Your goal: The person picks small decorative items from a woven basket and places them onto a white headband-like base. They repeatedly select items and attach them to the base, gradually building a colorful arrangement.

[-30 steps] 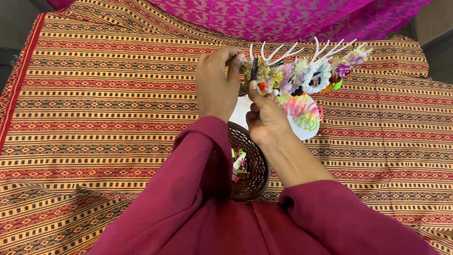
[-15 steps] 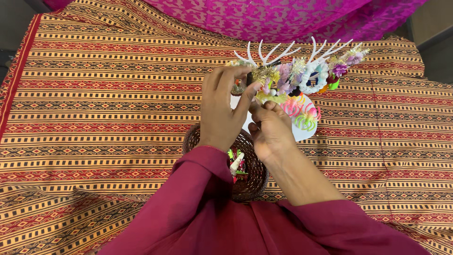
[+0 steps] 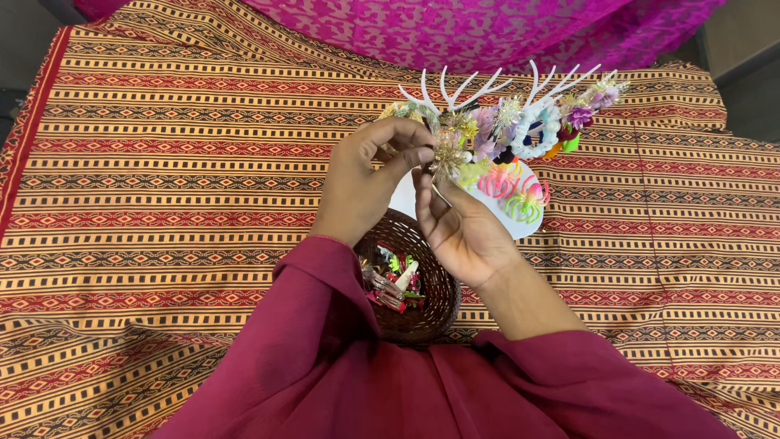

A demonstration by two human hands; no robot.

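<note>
Head view: nearest, both maroon sleeves (image 3: 325,358) fill the lower frame, forearms raised off the cloth. Just under the wrists sits a small dark wicker basket (image 3: 431,313), holding a tangle of coloured hair clips (image 3: 392,280); it lies below and slightly behind the fingers. Right hand (image 3: 463,232) is palm-up, fingers narrowed to a pinch on the thin stem of a gold tinsel ornament (image 3: 448,154). Left hand (image 3: 366,179) curls over from the other side, thumb and forefinger closed on the same ornament at the end of a white antler stand (image 3: 479,89). Stand rests beyond the fingertips, its prongs already crowded with hair ties (image 3: 520,191), scrunchies and small flowers. My judgement: to seat the piece well, keep the left pinch steadying the prong while the right guides the stem, pressure light, since the tinsel looks easily crushed. Obstacles: neighbouring ornaments touch the working spot, and could snag or be knocked off; the basket rim sits close under the wrists. Farther out, striped red-and-orange woven cloth (image 3: 162,179) covers the surface; magenta patterned fabric (image 3: 471,28) lies at the far edge.
</note>
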